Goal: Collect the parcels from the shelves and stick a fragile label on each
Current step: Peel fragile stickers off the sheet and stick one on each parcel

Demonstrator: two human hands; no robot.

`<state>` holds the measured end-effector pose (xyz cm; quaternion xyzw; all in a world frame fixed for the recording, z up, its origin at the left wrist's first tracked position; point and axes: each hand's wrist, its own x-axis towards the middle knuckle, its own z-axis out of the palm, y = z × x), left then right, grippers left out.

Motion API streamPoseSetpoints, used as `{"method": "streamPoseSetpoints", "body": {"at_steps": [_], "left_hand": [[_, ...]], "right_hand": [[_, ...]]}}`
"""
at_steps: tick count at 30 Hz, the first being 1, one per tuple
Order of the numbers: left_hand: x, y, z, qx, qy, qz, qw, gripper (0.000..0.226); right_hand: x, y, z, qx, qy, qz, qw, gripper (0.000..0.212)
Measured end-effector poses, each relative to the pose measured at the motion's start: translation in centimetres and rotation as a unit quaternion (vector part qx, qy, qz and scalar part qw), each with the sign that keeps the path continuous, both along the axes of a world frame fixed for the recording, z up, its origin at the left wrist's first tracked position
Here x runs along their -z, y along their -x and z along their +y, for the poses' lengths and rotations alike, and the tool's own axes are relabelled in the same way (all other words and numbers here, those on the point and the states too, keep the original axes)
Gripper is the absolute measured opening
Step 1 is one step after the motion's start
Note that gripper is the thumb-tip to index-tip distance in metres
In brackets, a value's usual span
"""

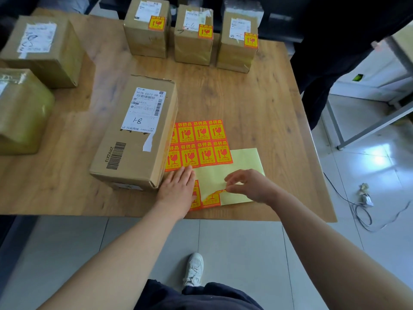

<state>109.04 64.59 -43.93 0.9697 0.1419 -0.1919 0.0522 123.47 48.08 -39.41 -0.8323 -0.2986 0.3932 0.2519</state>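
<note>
Three parcels [193, 41] along the table's [257, 97] far edge carry fragile labels [205, 32]. Near the front edge, a long parcel [134, 135] lies against the sheet [201, 142]. The left hand [176, 189] presses the sheet with straight fingers. The right hand [250, 186] pinches one label [211, 199], apparently half peeled.

One cam only, worn on head, wide-angle: looks fwd and steeply down on table [257, 97], near above left hand [176, 186] and right hand [252, 186].

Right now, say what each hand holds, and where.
Right hand pinches a half-peeled fragile label by its lifted edge; left hand presses flat on the label sheet, gripping nothing.
</note>
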Motion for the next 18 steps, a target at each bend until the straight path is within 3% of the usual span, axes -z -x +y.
{"method": "streamPoseSetpoints", "body": {"at_steps": [4,9,12,15,18], "left_hand": [[0.0,0.1,-0.1,-0.003,0.002,0.002,1.0,0.068],[-0.4,0.2,-0.3,0.002,0.002,-0.024,1.0,0.07],[-1.9,-0.1,-0.7,-0.019,0.031,-0.095,0.995,0.059],[-4.5,-0.6,-1.1,-0.09,0.132,-0.212,0.964,0.036],[-6.7,-0.5,-1.1,-0.151,0.224,-0.286,0.92,0.029]], "right_hand": [[-1.8,-1.0,-0.7,0.041,-0.033,0.036,0.998,0.003],[-4.5,-2.4,-1.2,0.079,-0.065,0.0,0.995,0.014],[-5.6,-2.6,-0.6,0.065,-0.077,-0.014,0.995,0.011],[-6.3,-2.6,0.1,0.049,-0.075,-0.024,0.996,0.012],[-6.8,-2.3,1.1,0.035,-0.1,-0.021,0.994,0.011]]}}
